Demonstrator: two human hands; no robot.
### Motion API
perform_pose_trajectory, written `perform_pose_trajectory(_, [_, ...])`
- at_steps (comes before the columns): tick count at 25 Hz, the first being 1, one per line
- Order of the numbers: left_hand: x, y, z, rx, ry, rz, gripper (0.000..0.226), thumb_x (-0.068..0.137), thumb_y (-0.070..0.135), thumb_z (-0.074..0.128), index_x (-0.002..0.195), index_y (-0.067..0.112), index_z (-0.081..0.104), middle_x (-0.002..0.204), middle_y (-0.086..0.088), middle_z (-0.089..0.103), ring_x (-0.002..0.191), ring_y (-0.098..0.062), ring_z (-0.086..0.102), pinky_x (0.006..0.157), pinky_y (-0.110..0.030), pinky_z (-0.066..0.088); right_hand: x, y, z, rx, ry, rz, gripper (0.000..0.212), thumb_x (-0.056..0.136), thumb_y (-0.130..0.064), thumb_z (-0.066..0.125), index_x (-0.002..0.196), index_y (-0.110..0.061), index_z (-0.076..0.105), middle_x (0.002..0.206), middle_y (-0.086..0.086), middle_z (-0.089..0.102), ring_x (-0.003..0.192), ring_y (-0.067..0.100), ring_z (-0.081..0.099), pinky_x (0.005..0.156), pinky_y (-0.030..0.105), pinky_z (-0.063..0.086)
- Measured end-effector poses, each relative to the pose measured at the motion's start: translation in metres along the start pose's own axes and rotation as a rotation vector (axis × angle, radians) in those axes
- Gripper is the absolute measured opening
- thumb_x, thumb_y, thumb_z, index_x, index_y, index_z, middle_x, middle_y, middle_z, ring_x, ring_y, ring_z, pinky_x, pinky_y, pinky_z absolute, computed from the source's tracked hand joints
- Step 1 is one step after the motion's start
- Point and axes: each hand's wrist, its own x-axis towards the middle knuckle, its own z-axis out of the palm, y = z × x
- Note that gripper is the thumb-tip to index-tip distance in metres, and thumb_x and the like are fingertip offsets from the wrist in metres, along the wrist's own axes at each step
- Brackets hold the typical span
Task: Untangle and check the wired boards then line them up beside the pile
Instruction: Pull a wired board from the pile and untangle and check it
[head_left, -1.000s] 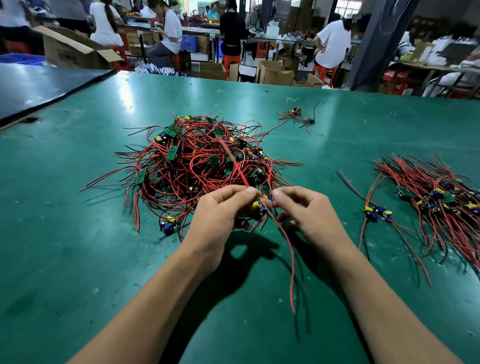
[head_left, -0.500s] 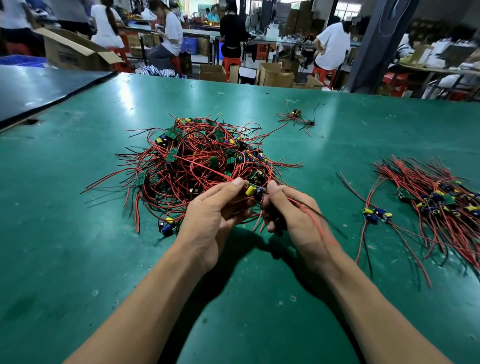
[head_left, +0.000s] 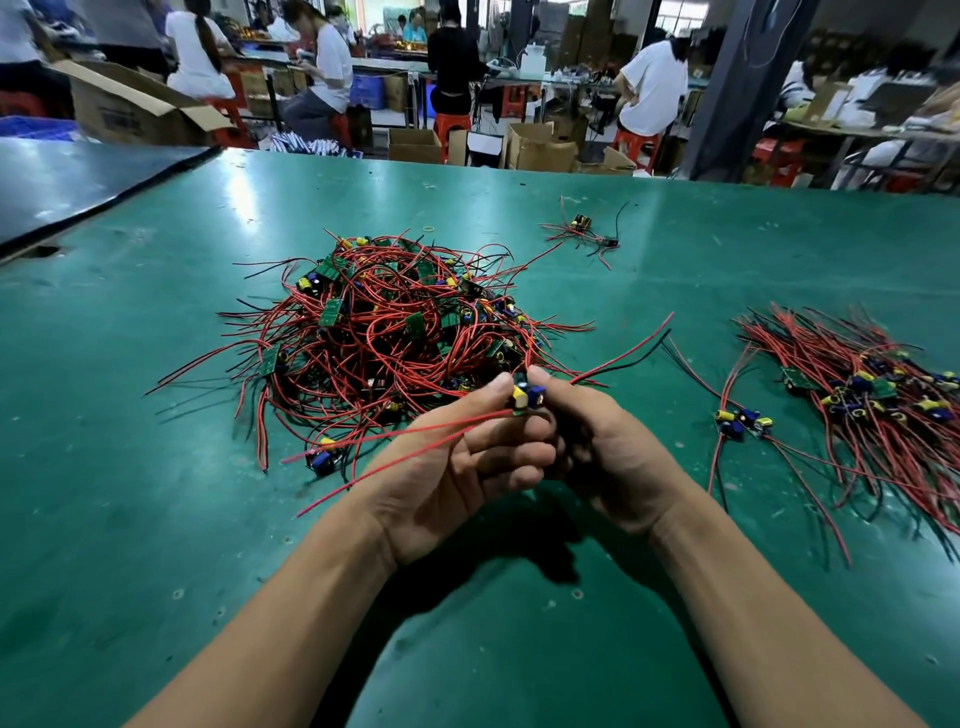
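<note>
**One board pinched between both hands**

The left hand and right hand pinch a small board at their fingertips. The tangled pile lies just beyond the grip, and the sorted boards lie to its right. Fingers hide the board's underside.

Both forearms enter from the lower edge and converge at centre. Left hand, palm up, and right hand, fingers curled, meet at the fingertips, together pinching one small board.
</note>
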Motion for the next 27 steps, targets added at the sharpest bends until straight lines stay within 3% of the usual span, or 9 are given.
perform_pose_trajectory(2, [0.001, -0.003, -0.001, 0.054, 0.0, 0.033, 0.023, 0.069, 0.031, 0.072, 0.078, 0.012, 0.079, 0.083, -0.01, 0.076, 0.067, -0.017, 0.073, 0.058, -0.026, 0.058, -0.001, -0.001, 0.0, -0.03, 0.015, -0.021, 0.034, 0.084, -0.05, 0.063, 0.073, -0.019, 0.053, 0.054, -0.005, 0.043, 0.047, 0.009, 0.034, 0.059, 0.034, 0.012])
perform_pose_trajectory(5, [0.002, -0.01, 0.0, 0.096, -0.03, 0.072, 0.006, 0.073, 0.019, 0.073, 0.079, 0.018, 0.075, 0.092, -0.017, 0.075, 0.077, -0.025, 0.074, 0.064, -0.03, 0.059, -0.003, -0.001, 0.001, -0.031, 0.126, -0.053, 0.038, 0.083, -0.046, 0.068, 0.066, -0.02, 0.047, 0.048, -0.004, 0.04, 0.036, 0.01, 0.034, 0.042, 0.02, 0.03])
perform_pose_trajectory(8, [0.003, -0.013, 0.001, 0.144, -0.045, 0.078, 0.01, 0.072, 0.014, 0.078, 0.08, 0.019, 0.073, 0.095, -0.018, 0.074, 0.082, -0.029, 0.074, 0.069, -0.031, 0.06, -0.001, 0.001, 0.002, -0.068, 0.193, -0.093, 0.04, 0.081, -0.041, 0.074, 0.064, -0.02, 0.044, 0.048, -0.005, 0.036, 0.036, 0.008, 0.029, 0.038, 0.016, 0.028])
perform_pose_trajectory(11, [0.005, -0.013, -0.002, 0.162, -0.029, 0.069, 0.021, 0.071, 0.012, 0.075, 0.09, 0.017, 0.07, 0.095, -0.019, 0.074, 0.08, -0.028, 0.074, 0.075, -0.032, 0.058, 0.0, 0.002, 0.0, -0.146, 0.211, -0.118, 0.043, 0.079, -0.045, 0.078, 0.07, -0.013, 0.05, 0.051, -0.003, 0.04, 0.037, 0.007, 0.032, 0.038, 0.016, 0.03])
perform_pose_trajectory(14, [0.006, -0.015, -0.002, 0.203, -0.039, 0.043, 0.033, 0.071, 0.005, 0.076, 0.102, 0.011, 0.066, 0.096, -0.02, 0.074, 0.077, -0.028, 0.074, 0.073, -0.031, 0.058, -0.002, 0.007, -0.005, -0.131, 0.202, -0.07, 0.035, 0.083, -0.045, 0.075, 0.073, -0.019, 0.054, 0.055, -0.003, 0.047, 0.04, 0.008, 0.04, 0.038, 0.017, 0.035])
perform_pose_trajectory(17, [0.006, -0.017, -0.001, 0.197, -0.045, 0.03, 0.035, 0.076, 0.011, 0.07, 0.11, 0.006, 0.069, 0.1, -0.021, 0.073, 0.08, -0.031, 0.073, 0.07, -0.033, 0.061, -0.002, 0.01, -0.007, -0.178, 0.149, -0.086, 0.03, 0.091, -0.042, 0.069, 0.082, -0.013, 0.071, 0.067, 0.005, 0.062, 0.051, 0.014, 0.054, 0.044, 0.021, 0.044])
perform_pose_trajectory(20, [0.008, -0.017, -0.002, 0.19, 0.022, 0.056, 0.026, 0.077, 0.017, 0.069, 0.1, 0.005, 0.071, 0.093, -0.018, 0.072, 0.072, -0.026, 0.072, 0.067, -0.033, 0.059, -0.003, 0.009, -0.003, -0.144, 0.137, -0.088, 0.039, 0.089, -0.046, 0.069, 0.091, -0.007, 0.076, 0.077, 0.015, 0.068, 0.062, 0.022, 0.061, 0.052, 0.026, 0.051])
perform_pose_trajectory(23, [0.01, -0.018, -0.003, 0.212, 0.11, 0.089, 0.006, 0.081, 0.006, 0.067, 0.083, 0.008, 0.073, 0.085, -0.016, 0.073, 0.066, -0.025, 0.072, 0.062, -0.031, 0.059, -0.002, 0.01, 0.0, -0.12, 0.134, -0.04, 0.04, 0.088, -0.047, 0.068, 0.096, -0.008, 0.077, 0.084, 0.017, 0.072, 0.067, 0.025, 0.065, 0.058, 0.031, 0.057])
perform_pose_trajectory(27, [0.01, -0.017, -0.004, 0.226, 0.109, 0.071, 0.015, 0.086, -0.003, 0.059, 0.098, -0.004, 0.068, 0.088, -0.024, 0.072, 0.072, -0.032, 0.073, 0.068, -0.036, 0.06, -0.002, 0.006, 0.0, -0.108, 0.113, 0.005, 0.038, 0.092, -0.048, 0.064, 0.094, -0.013, 0.079, 0.079, 0.01, 0.074, 0.06, 0.019, 0.065, 0.055, 0.028, 0.056])
